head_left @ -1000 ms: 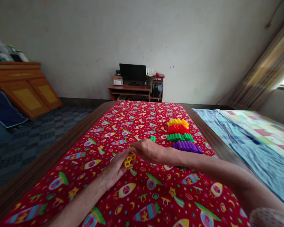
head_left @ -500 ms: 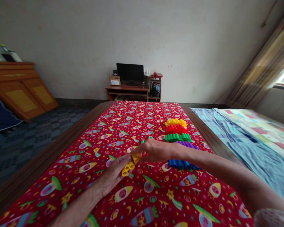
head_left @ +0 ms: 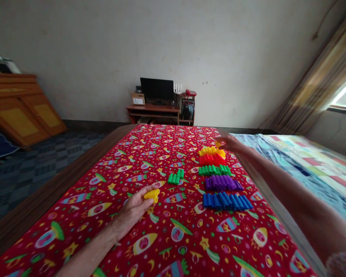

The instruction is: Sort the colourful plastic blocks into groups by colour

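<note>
My left hand (head_left: 138,201) is closed around a few short yellow tubes (head_left: 152,195) over the middle of the cloth. My right hand (head_left: 228,142) reaches to the far right, its fingers pinching a yellow tube (head_left: 218,144) just beyond the yellow row (head_left: 211,152). Nearer to me lie rows of red tubes (head_left: 212,159), green tubes (head_left: 215,170), purple tubes (head_left: 222,182) and blue tubes (head_left: 227,201), side by side in each row. A small group of green tubes (head_left: 175,176) lies apart, ahead of my left hand.
A red patterned cloth (head_left: 103,227) covers the wooden table. Beyond it stand a desk (head_left: 152,109) with a monitor (head_left: 157,89) and a red telephone (head_left: 190,92). A bed (head_left: 302,173) lies to the right, a wooden cabinet (head_left: 20,111) to the left.
My right hand has moved away from my left, forward and right to the yellow row, with a yellow tube. My left hand has shifted slightly left, keeping its yellow tubes.
</note>
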The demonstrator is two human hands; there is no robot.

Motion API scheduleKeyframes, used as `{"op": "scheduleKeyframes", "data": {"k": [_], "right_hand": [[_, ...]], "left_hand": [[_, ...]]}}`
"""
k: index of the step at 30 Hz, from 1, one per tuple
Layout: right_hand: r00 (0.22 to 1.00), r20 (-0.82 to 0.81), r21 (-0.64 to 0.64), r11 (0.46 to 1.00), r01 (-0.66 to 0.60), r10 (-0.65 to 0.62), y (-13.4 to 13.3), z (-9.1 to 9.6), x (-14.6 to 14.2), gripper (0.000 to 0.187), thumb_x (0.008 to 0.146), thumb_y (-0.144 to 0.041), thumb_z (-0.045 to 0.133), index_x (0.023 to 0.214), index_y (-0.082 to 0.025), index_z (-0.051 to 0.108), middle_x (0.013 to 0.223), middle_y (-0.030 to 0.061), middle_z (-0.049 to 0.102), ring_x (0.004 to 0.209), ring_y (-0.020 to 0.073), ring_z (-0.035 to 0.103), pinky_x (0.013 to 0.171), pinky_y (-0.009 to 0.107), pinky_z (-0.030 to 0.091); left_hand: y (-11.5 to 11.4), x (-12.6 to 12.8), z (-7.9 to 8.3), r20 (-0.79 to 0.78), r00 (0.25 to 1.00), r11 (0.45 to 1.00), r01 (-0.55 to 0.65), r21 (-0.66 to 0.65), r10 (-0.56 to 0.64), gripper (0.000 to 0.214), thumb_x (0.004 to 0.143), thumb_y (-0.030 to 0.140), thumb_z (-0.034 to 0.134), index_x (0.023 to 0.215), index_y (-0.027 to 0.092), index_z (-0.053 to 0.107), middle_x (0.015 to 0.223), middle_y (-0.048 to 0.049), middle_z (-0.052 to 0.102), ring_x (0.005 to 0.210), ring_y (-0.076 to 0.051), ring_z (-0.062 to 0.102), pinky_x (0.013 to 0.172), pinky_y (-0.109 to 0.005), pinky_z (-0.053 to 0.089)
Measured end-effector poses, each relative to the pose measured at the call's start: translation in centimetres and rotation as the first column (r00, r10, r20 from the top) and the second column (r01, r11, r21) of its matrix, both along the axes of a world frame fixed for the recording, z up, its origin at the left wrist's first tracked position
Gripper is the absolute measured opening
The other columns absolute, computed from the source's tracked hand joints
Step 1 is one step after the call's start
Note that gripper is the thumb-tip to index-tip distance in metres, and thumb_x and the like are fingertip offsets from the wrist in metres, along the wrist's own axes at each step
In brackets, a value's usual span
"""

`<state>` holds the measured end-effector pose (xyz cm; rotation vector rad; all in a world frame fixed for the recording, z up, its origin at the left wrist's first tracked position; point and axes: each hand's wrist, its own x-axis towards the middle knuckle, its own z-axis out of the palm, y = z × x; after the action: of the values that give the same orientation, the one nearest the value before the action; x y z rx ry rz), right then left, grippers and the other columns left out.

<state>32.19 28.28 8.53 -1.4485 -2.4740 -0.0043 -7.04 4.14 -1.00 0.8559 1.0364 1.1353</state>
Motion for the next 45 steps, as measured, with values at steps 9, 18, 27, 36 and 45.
{"op": "scheduleKeyframes", "data": {"k": [9, 18, 27, 36, 45], "right_hand": [[0.997, 0.081, -0.066, 0.998, 0.015, -0.01, 0.4, -1.4, -0.4, 0.047, 0.077, -0.013, 0.068, 0.123, -0.017, 0.066, 0.103, 0.009, 0.074, 0.09, 0.0198, 0.068, 0.081, 0.027, 0.048], [0.998, 0.041, 0.031, 0.998, -0.05, 0.049, -2.0, 0.4, -2.4, 0.041, 0.085, -0.018, 0.06, 0.125, -0.008, 0.063, 0.098, 0.0148, 0.074, 0.087, 0.0215, 0.068, 0.078, 0.028, 0.047], [0.542, -0.081, -0.146, 0.528, -0.837, 0.837, -15.0, 0.0, -16.7, 0.031, 0.095, -0.022, 0.052, 0.124, -0.014, 0.06, 0.117, 0.0135, 0.068, 0.106, 0.0186, 0.064, 0.086, 0.031, 0.051], [0.323, -0.023, -0.212, 0.311, -0.927, 0.946, -17.7, -1.8, -19.7, 0.026, 0.091, -0.013, 0.054, 0.116, -0.009, 0.061, 0.116, 0.0163, 0.068, 0.105, 0.0191, 0.064, 0.091, 0.03, 0.049], [0.852, -0.069, 0.072, 0.855, -0.514, 0.519, -8.6, -0.2, -11.7, 0.035, 0.088, -0.02, 0.061, 0.122, -0.016, 0.065, 0.108, 0.0114, 0.072, 0.089, 0.0183, 0.068, 0.075, 0.029, 0.051]], "left_hand": [[-0.1, -0.4, -0.1, -0.036, 0.999, 0.999, 0.02, -0.025, -0.021, 0.041, 0.072, 0.029, 0.08, 0.111, 0.022, 0.068, 0.113, -0.0061, 0.066, 0.103, -0.02, 0.06, 0.089, -0.027, 0.046], [0.1, 0.0, -0.1, -0.032, 0.999, 1.0, -0.026, -0.01, 0.026, 0.049, 0.066, 0.028, 0.084, 0.112, 0.021, 0.067, 0.117, -0.0072, 0.067, 0.1, -0.02, 0.064, 0.087, -0.027, 0.049], [-0.7, 0.7, 1.2, -0.063, 0.997, 0.998, 0.055, 0.022, -0.053, 0.059, 0.063, 0.023, 0.084, 0.119, 0.025, 0.064, 0.11, -0.0055, 0.072, 0.101, -0.022, 0.067, 0.088, -0.029, 0.051], [-1.0, 0.4, 0.2, -0.006, 0.965, 0.964, 0.262, -0.046, -0.263, 0.069, 0.06, 0.014, 0.084, 0.124, 0.026, 0.06, 0.12, -0.0055, 0.068, 0.114, -0.025, 0.06, 0.089, -0.031, 0.049], [-0.8, 0.9, 0.0, 0.047, 0.951, 0.952, 0.306, -0.017, -0.305, 0.043, 0.08, 0.04, 0.074, 0.115, 0.017, 0.062, 0.09, -0.0065, 0.069, 0.073, -0.012, 0.058, 0.066, -0.024, 0.042]]}}
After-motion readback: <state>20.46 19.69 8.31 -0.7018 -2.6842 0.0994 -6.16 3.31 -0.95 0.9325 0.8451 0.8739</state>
